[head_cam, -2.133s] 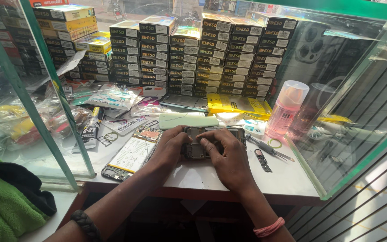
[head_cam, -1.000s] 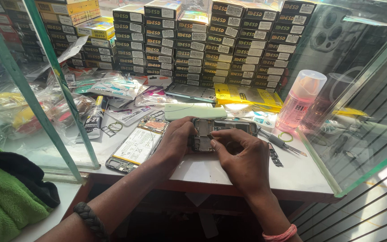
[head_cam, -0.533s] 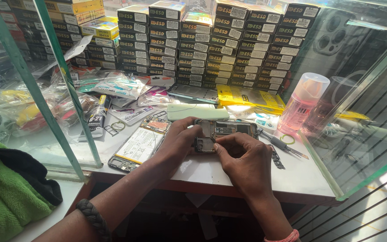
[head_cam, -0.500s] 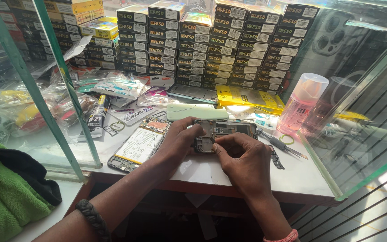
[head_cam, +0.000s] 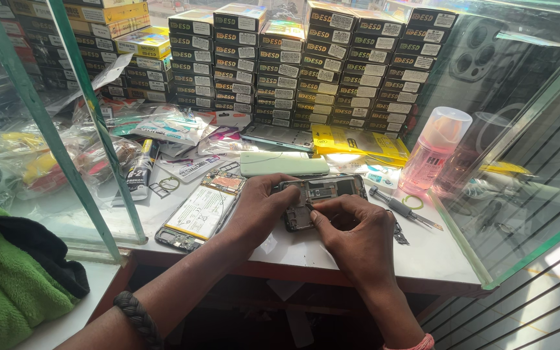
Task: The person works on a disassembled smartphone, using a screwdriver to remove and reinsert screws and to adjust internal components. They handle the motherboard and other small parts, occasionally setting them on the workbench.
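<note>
Near: right hand (head_cam: 358,236) w/ fingertips pinched together on a part inside the opened phone (head_cam: 322,198); left hand (head_cam: 257,210) grip clamped on phone's left edge. Phone lies mid tabletop (head_cam: 435,259). Left of it: second opened phone (head_cam: 199,210). Right: screwdriver (head_cam: 400,209), pink bottle (head_cam: 432,149). Just beyond: green back cover (head_cam: 283,163). Far: stacked boxes (head_cam: 306,65).

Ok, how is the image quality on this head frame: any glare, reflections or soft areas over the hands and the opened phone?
Head view: daylight is even, and the left hand, right hand and opened phone are sharp. The glass panel at right carries strong reflections, including a ghost of the pink bottle. Bright glare washes out the yellow packet. The stacked boxes lean outward near the frame edges.
</note>
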